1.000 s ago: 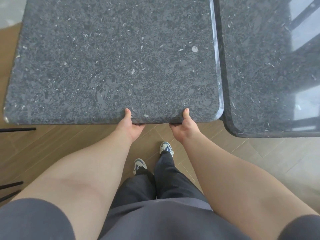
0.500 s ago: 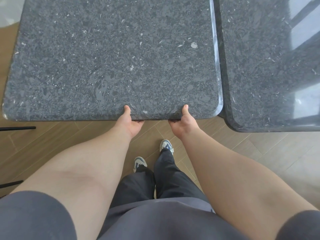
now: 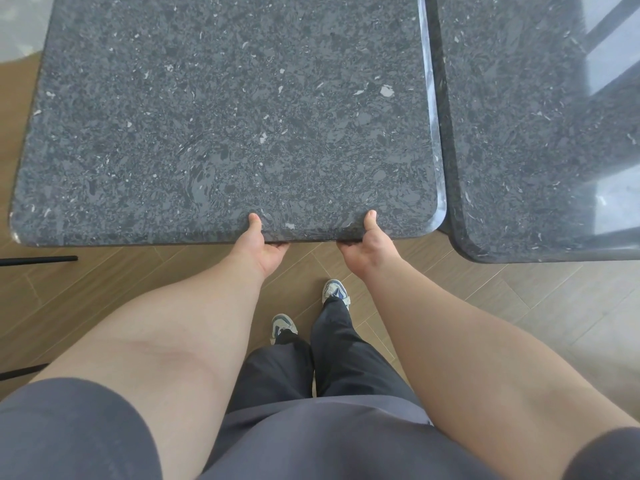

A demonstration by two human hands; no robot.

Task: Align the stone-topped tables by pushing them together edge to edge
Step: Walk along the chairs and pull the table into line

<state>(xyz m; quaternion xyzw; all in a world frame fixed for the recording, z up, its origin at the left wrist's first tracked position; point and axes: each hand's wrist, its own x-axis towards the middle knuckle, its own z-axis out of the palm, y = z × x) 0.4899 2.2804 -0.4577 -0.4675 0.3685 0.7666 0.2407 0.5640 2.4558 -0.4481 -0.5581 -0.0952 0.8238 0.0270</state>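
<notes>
Wood-plank floor (image 3: 519,299), two sneakers (image 3: 335,292), dark trousers (image 3: 346,358), black rods (image 3: 38,260) at left

- There is a single view, from a wide-angle camera worn on the person's head.
- It looks forward and steeply down, over the person's own torso, arms and feet (image 3: 335,292) to the wooden floor (image 3: 519,299).
- It sits close above the near edge of the left worktop (image 3: 221,109), which fills the upper left and centre of the view.
- The right worktop (image 3: 526,133) is cut off by the right and top borders.
- Both hands, the left (image 3: 265,245) and the right (image 3: 363,247), lie near the middle of the view.
- Straight edges bow towards the borders, as a wide lens bends them.
</notes>
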